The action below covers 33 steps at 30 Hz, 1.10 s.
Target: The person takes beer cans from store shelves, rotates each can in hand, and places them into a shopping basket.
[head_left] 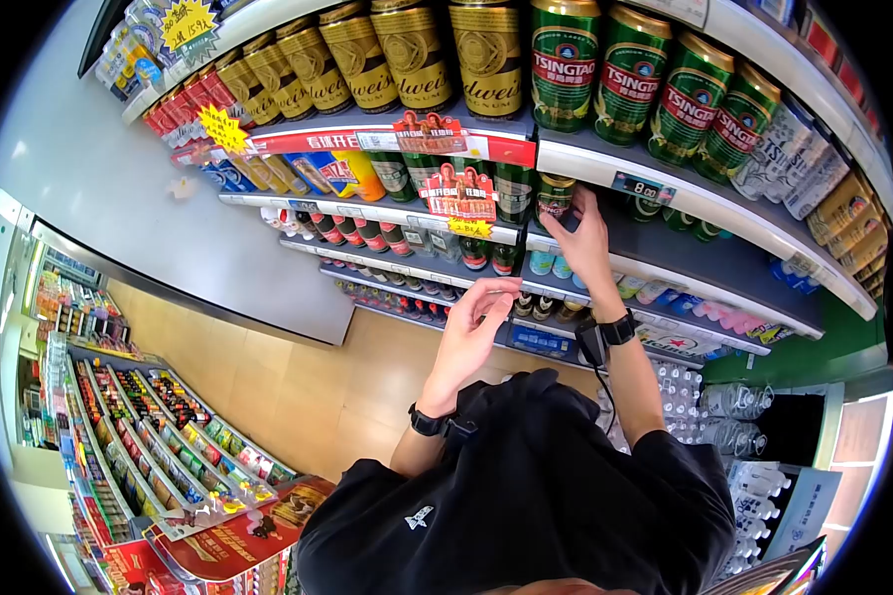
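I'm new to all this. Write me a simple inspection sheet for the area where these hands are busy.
Surface: dark shelf with a pale front edge; other shelves above and below.
Things in hand: green can with a gold-coloured rim, at the shelf's left end; whether it is lifted cannot be told.
Clutter: red promotional signs overhang the shelf edges to the left.
Hands: right hand has thumb and fingers on the can; left hand is empty, in front of the lower shelves.
Cables: thin black cord hanging by the right wrist.
Surroundings: tan floor, goods racks at left, water bottles at right.
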{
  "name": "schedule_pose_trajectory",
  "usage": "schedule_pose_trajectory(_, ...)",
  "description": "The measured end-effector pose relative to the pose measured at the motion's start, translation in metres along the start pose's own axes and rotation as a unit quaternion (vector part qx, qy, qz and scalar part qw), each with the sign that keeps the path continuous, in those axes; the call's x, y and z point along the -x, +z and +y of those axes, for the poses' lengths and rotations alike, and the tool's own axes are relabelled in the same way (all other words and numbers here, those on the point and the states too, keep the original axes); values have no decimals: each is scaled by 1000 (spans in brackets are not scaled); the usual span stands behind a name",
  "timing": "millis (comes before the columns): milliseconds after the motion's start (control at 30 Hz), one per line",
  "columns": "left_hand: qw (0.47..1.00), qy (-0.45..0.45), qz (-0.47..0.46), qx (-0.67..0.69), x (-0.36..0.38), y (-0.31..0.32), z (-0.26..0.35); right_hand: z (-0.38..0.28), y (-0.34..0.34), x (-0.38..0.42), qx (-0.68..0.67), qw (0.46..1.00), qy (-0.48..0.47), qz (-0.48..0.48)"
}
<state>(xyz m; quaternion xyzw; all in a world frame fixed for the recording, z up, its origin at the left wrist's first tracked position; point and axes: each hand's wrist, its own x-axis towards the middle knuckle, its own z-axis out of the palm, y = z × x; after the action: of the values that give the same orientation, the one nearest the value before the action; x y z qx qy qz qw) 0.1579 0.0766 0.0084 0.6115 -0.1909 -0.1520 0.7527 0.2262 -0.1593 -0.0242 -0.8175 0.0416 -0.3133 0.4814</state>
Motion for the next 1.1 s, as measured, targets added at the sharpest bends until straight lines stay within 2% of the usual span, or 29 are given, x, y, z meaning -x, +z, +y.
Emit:
schedule_pose_trajectory(100,1000,-4,7,5,-1,-3,-3,2,4,-2,-8,1000,15,-21)
schedule_pose_trajectory(500,1000,-19,-7,-5,-4,-7,-6,-4,-6,-8,0,999,2,47)
schedule_pose_trajectory(567,1000,-27,-8,-14,-4,-7,-5,2,-8,-8,-114,990,78,41)
schedule_pose_trajectory(600,999,-28,-9,-14,-3,-7,-3,4,-12,-7,-165,981,103,16)
schedule_pose_trajectory(733,999,-25,-21,-33,-1,-6,1,-7,-29,14,-229,961,151,-43)
schedule_pose_trajectory(767,999,-23,-22,-36,1,-7,0,-11,-34,23,-228,961,152,-41)
schedule_pose_trajectory(900,997,-25,-49,-45,11,-8,-3,-37,-60,65,-257,934,210,-135)
schedule_pose_trajectory(1033,998,-13,-56,-16,25,2,8,-67,-89,113,-243,913,239,-224)
schedule_pose_trajectory(1100,998,7,-48,28,34,8,8,-79,-97,140,-274,899,250,-233)
